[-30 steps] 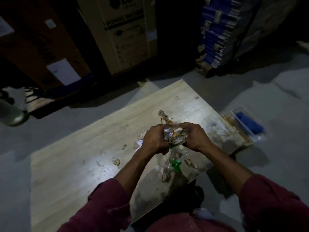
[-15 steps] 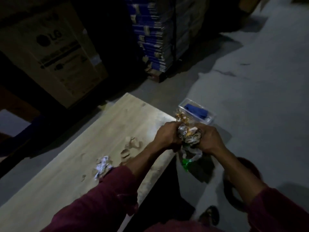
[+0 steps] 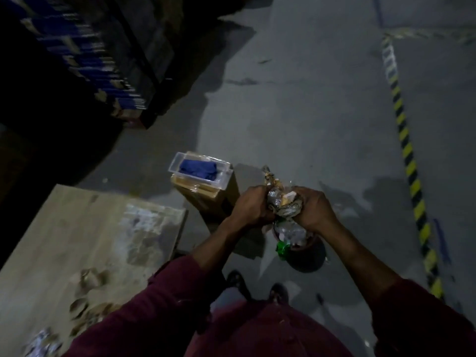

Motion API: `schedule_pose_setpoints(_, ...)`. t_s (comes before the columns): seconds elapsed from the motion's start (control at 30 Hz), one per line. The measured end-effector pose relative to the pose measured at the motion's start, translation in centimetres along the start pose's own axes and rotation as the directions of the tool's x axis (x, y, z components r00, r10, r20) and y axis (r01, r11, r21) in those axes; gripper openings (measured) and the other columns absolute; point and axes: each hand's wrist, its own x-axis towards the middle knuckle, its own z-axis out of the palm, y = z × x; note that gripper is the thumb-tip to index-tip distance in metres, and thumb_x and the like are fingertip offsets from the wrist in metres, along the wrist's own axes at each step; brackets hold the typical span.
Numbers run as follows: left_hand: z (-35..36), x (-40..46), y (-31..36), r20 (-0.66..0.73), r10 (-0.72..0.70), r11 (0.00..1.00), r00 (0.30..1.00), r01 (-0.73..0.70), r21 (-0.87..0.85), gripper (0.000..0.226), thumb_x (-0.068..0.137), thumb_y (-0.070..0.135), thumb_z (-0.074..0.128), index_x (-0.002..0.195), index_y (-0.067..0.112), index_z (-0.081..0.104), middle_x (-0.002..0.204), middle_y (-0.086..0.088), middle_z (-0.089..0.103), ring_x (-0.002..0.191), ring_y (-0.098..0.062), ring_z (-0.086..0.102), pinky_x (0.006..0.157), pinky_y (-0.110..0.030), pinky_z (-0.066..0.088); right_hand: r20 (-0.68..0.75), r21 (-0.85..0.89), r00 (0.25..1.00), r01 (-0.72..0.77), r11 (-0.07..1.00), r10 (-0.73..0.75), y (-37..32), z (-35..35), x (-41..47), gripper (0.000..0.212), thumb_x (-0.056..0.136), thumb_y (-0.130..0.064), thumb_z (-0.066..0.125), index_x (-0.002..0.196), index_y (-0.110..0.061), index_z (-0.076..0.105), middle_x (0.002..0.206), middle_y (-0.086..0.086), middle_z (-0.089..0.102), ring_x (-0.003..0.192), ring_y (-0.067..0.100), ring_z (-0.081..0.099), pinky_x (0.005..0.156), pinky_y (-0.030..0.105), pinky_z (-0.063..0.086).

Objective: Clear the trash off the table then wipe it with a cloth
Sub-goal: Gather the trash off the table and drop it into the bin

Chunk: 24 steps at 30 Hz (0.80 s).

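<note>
A: Step in hand?
B: Clearing, judged. Left hand (image 3: 251,204) and right hand (image 3: 313,208) both clenched round one trash wad (image 3: 282,202), held off the desk (image 3: 85,235) above a dark bin (image 3: 307,256) on the floor.
A: Orientation?
B: Wad's long axis ran near-far; twisted tail pointed away, green scrap (image 3: 282,249) hung toward the bin.
A: Next?
B: Likely let go over the bin. Scraps (image 3: 87,279) remained on the desk; blue cloth (image 3: 198,170) sat in its clear box (image 3: 177,161).

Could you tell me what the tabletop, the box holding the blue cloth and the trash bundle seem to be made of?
Tabletop: pale wood or laminate, matte, faint grain, smudged.
Box: clear rigid plastic; the blue cloth shows through.
Trash bundle, gripped by the left hand and right hand: crumpled shiny foil or plastic wrappers, probably with paper.
</note>
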Motion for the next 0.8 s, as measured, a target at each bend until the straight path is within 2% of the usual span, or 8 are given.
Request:
schedule_pose_setpoints(0.2, 4.6, 7.2, 1.1, 0.221, 0.068, 0.998, 0.973, -0.066, -0.016, 0.055, 0.068, 0.042, 0.072, 0.114, 0.013, 0.070, 0.107, -0.011, 0.075, 0.099, -0.032, 0.070, 0.083, -0.039, 0.056, -0.027, -0.025, 0.974, -0.227, 0.973, 0.227, 5.1, -1.9, 0.4, 0.047, 0.068, -0.040, 0.065, 0.111, -0.024, 0.075, 0.107, 0.004, 0.077, 0.099, 0.028, 0.072, 0.088, 0.037, 0.058)
schedule_pose_setpoints(0.33, 7.3, 12.0, 0.6, 0.375, 0.075, 0.997, 0.924, -0.062, -0.045, 0.056, 0.063, 0.045, 0.072, 0.112, 0.017, 0.068, 0.107, -0.007, 0.074, 0.097, -0.030, 0.070, 0.082, -0.038, 0.056, -0.008, -0.004, 0.939, -0.344, 0.939, 0.344, 7.8, -2.5, 1.7, 0.050, 0.071, -0.041, 0.070, 0.120, -0.029, 0.072, 0.116, 0.002, 0.075, 0.106, 0.024, 0.071, 0.091, 0.030, 0.055)
schedule_pose_setpoints(0.4, 8.3, 13.9, 0.5, 0.422, 0.063, 0.998, 0.904, -0.046, -0.050, 0.057, 0.063, 0.042, 0.078, 0.113, 0.016, 0.067, 0.104, -0.005, 0.072, 0.093, -0.027, 0.069, 0.078, -0.028, 0.052, 0.009, 0.032, 0.915, -0.404, 0.914, 0.403, 8.9, -2.9, 2.4, 0.059, 0.072, -0.035, 0.077, 0.129, -0.025, 0.068, 0.122, 0.005, 0.073, 0.110, 0.024, 0.069, 0.094, 0.024, 0.049)
schedule_pose_setpoints(0.47, 9.5, 16.2, 0.1, 0.451, 0.059, 0.997, 0.890, -0.034, -0.065, 0.047, 0.069, 0.023, 0.085, 0.111, 0.009, 0.069, 0.096, -0.002, 0.068, 0.085, -0.020, 0.064, 0.070, -0.007, 0.041, 0.013, 0.060, 0.895, -0.446, 0.893, 0.446, 10.1, -3.1, 3.4, 0.063, 0.070, -0.033, 0.078, 0.131, -0.020, 0.067, 0.124, 0.008, 0.072, 0.111, 0.025, 0.068, 0.095, 0.024, 0.046)
schedule_pose_setpoints(0.53, 10.7, 17.9, -0.4, 0.456, 0.081, 0.996, 0.886, -0.054, -0.072, 0.046, 0.072, 0.010, 0.085, 0.115, 0.005, 0.068, 0.100, -0.010, 0.070, 0.092, -0.027, 0.065, 0.070, 0.004, 0.030, 0.019, 0.085, 0.882, -0.472, 0.878, 0.472, 12.1, -2.6, 4.5, 0.064, 0.067, -0.043, 0.072, 0.125, -0.015, 0.071, 0.121, 0.011, 0.073, 0.110, 0.028, 0.069, 0.096, 0.029, 0.050)
schedule_pose_setpoints(0.63, 13.9, 20.2, -1.7, 0.449, 0.107, 0.994, 0.887, -0.083, -0.073, 0.065, 0.074, 0.007, 0.084, 0.133, 0.001, 0.058, 0.122, -0.022, 0.068, 0.110, -0.036, 0.063, 0.084, -0.013, 0.036, 0.053, 0.156, 0.856, -0.516, 0.842, 0.514, 15.3, -1.6, 6.2, 0.077, 0.062, -0.061, 0.062, 0.129, -0.023, 0.067, 0.121, 0.003, 0.073, 0.109, 0.021, 0.069, 0.098, 0.032, 0.053)
schedule_pose_setpoints(0.73, 18.5, 22.1, -4.8, 0.556, -0.001, 0.999, 0.831, 0.021, -0.029, 0.062, 0.074, 0.009, 0.084, 0.129, -0.006, 0.060, 0.118, -0.026, 0.068, 0.106, -0.042, 0.066, 0.086, -0.026, 0.042, 0.019, 0.279, 0.871, -0.477, 0.834, 0.491, 19.7, 0.4, 8.0, 0.077, 0.062, -0.056, 0.061, 0.130, -0.020, 0.063, 0.120, -0.015, 0.062, 0.107, -0.009, 0.056, 0.094, 0.002, 0.039)
schedule_pose_setpoints(0.8, 22.6, 23.1, -7.2, 0.558, -0.137, 0.990, 0.818, 0.130, 0.053, 0.056, 0.078, 0.012, 0.081, 0.126, -0.008, 0.060, 0.117, -0.025, 0.068, 0.103, -0.045, 0.066, 0.084, -0.028, 0.046, 0.058, 0.293, 0.867, -0.489, 0.822, 0.495, 24.2, 2.9, 9.3, 0.070, 0.065, -0.053, 0.060, 0.129, -0.024, 0.059, 0.120, -0.018, 0.057, 0.107, -0.015, 0.047, 0.091, -0.006, 0.030)
